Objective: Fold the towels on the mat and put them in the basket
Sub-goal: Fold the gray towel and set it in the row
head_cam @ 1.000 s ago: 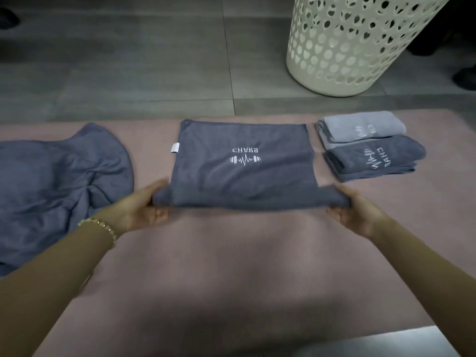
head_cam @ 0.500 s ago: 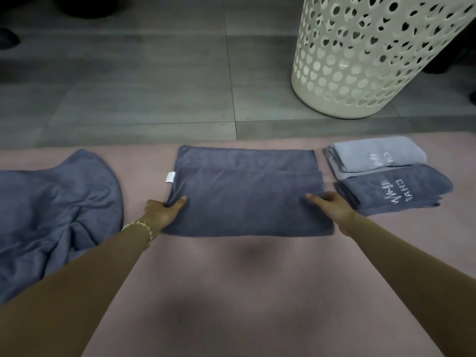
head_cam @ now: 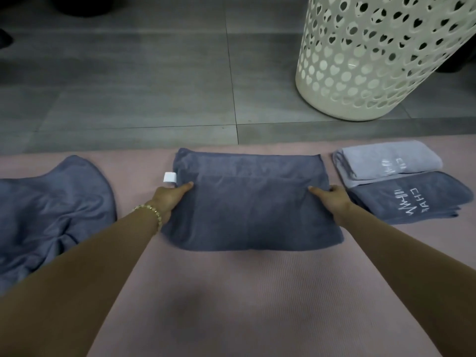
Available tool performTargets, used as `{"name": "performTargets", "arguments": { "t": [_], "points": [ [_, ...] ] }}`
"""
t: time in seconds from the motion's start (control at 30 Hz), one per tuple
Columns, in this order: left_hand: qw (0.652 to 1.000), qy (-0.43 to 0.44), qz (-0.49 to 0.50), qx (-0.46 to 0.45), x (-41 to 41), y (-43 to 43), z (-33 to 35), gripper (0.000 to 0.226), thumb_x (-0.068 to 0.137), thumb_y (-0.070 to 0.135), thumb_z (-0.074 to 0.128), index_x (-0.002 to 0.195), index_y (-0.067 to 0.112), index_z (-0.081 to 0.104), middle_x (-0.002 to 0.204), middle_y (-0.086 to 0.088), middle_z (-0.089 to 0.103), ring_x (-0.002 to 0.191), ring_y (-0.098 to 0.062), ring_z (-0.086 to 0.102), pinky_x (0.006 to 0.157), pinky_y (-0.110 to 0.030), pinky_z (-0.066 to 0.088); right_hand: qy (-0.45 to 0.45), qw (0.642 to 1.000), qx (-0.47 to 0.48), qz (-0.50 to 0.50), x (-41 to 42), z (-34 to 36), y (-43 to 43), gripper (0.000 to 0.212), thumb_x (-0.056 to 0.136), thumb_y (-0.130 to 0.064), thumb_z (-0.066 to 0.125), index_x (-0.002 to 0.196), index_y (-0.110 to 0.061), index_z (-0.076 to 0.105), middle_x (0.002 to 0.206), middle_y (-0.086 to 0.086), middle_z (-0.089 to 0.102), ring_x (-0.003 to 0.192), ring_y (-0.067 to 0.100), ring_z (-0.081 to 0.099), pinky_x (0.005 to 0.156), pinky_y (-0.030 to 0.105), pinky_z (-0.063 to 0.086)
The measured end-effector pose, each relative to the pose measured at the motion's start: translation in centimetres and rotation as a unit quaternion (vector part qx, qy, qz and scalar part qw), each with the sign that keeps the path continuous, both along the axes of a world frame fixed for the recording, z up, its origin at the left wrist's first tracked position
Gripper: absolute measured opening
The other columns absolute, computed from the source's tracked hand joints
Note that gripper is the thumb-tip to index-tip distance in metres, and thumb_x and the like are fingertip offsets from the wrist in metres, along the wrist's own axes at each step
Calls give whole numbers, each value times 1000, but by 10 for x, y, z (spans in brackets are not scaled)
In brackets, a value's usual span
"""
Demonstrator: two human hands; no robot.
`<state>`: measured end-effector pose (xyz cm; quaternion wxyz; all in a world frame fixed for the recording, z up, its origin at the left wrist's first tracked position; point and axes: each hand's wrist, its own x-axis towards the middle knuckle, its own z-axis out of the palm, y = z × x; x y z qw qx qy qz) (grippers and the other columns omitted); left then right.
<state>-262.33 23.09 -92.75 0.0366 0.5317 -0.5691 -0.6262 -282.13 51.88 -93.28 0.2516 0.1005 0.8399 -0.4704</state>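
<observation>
Slate-blue towel (head_cam: 252, 215) — flat, folded, w/ white tag (head_cam: 170, 177)

Centre towel (head_cam: 252, 217) on mat (head_cam: 231, 305); crumpled towel (head_cam: 49, 207) left; folded pair (head_cam: 412, 202), perhaps overlapping, right
</observation>
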Motion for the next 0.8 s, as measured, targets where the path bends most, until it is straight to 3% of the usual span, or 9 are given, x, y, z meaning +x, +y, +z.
{"name": "performTargets", "arguments": {
  "t": [0.13, 0.27, 0.33, 0.4, 0.57, 0.67, 0.73, 0.8],
  "points": [
    [996, 61, -3, 60, -9, 5, 14, 42, 92, 32, 57, 116, -2, 59, 112, -15, 65, 98, -27, 61, 79, -30, 50, 6, 999, -46, -17, 1, 14, -1, 41, 89, -25, 64, 121, -1, 57, 117, 11, 62, 104, 33, 58, 86, 38, 47],
    [993, 122, -3, -9, -6, 24, 52, 25, 96, 32, 51, 88, 12, 64, 81, -5, 66, 75, -18, 61, 53, -15, 51, 75, 991, -109, 3, 17, 48, 5, 25, 89, -21, 63, 110, -6, 63, 104, 9, 67, 83, 20, 62, 68, 25, 49],
    [988, 145, -29, -32, 10, 34, 75, 25, 96, 34, 51, 90, 14, 65, 84, -3, 68, 73, -13, 64, 54, -13, 52, 88, 986, -141, 25, 33, 69, 15, 16, 90, -20, 62, 103, -11, 64, 95, 5, 69, 78, 15, 63, 63, 20, 50],
    [984, 165, -56, -39, 32, 43, 97, 24, 95, 37, 50, 94, 19, 66, 82, 1, 72, 71, -7, 68, 59, -14, 52, 88, 981, -168, 43, 52, 89, 28, 13, 90, -21, 61, 100, -13, 65, 91, 2, 70, 81, 16, 64, 67, 20, 50],
    [974, 210, -87, 12, 95, 72, 132, 22, 93, 38, 50, 95, 22, 65, 75, 3, 74, 69, -3, 69, 60, -15, 50, 42, 968, -236, 73, 113, 125, 80, 30, 87, -24, 61, 115, -12, 62, 103, 4, 72, 94, 17, 67, 76, 21, 56],
    [980, 174, -92, 30, 136, 82, 119, 23, 95, 35, 47, 96, 20, 64, 74, 6, 74, 71, -1, 69, 64, -16, 47, 2, 974, -222, 56, 143, 111, 116, 26, 86, -21, 62, 111, -14, 64, 104, 4, 72, 92, 17, 67, 72, 22, 55],
    [989, 94, -116, 4, 164, 80, 86, 19, 95, 32, 52, 97, 18, 65, 79, 7, 74, 80, -9, 69, 65, -16, 48, -13, 987, -158, 35, 157, 78, 137, 18, 88, -14, 62, 106, -12, 64, 97, 4, 73, 91, 23, 65, 70, 23, 53],
    [989, -8, -147, -11, 188, 76, 48, 18, 88, 24, 67, 101, 12, 63, 77, 6, 70, 74, -13, 65, 60, -16, 50, -11, 998, -54, 43, 167, 41, 156, 17, 88, -1, 61, 103, -10, 59, 91, 8, 73, 86, 29, 62, 62, 18, 52]
  ]
}}
